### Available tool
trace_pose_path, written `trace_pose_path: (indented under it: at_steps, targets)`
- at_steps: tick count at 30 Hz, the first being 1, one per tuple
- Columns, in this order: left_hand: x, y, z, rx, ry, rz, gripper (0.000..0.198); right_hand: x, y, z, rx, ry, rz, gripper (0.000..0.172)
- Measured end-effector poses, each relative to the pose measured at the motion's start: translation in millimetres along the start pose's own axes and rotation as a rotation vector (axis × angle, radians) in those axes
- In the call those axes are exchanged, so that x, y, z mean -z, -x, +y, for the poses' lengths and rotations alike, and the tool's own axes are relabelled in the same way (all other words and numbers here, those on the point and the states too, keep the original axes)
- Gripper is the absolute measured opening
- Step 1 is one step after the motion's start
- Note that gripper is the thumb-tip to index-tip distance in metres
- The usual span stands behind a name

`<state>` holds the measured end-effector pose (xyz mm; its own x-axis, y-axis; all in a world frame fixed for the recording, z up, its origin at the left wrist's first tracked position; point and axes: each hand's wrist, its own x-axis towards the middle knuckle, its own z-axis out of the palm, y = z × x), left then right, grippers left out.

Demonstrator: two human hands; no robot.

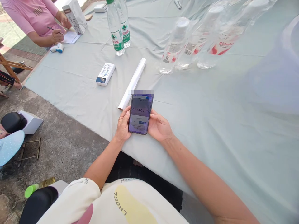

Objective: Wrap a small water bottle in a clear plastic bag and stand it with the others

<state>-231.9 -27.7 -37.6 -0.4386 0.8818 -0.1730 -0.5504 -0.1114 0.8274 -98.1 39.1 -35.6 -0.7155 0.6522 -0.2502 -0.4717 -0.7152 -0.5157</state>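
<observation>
A smartphone is held upright between both hands over the table's near edge. Its lit screen reads 01:40:06 above a pale box with buttons. My left hand grips the left side, fingers partly behind the phone. On the right side, my right hand is closed around the edge with its fingers curled. Just beyond the phone lies a white roll, slanting away across the cloth. A white power bank with a blue end rests to the left of the roll.
Two green-labelled water bottles stand farther back. Several bottles in clear wrap stand to the right. At the far left, a person in a pink top writes on paper beside a box. A pale cloth covers the table.
</observation>
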Motion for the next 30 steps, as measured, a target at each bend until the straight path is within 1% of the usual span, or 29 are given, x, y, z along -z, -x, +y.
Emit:
trace_pose_path:
  at_steps: [12, 21, 30]
  targets:
    - [-1.2, -0.2, 0.2, 0.006, -0.023, 0.023, 0.032, -4.6, -0.2, 0.4, 0.026, 0.052, -0.018, 0.031]
    - [-2.0, -0.7, 0.5, -0.011, -0.002, 0.007, 0.027, -4.4, -0.6, 0.8, 0.037, 0.065, -0.01, 0.024]
    - [-4.3, -0.5, 1.8, -0.004, -0.002, 0.029, 0.027, -3.2, -1.2, 1.3, 0.031, 0.072, 0.001, 0.028]
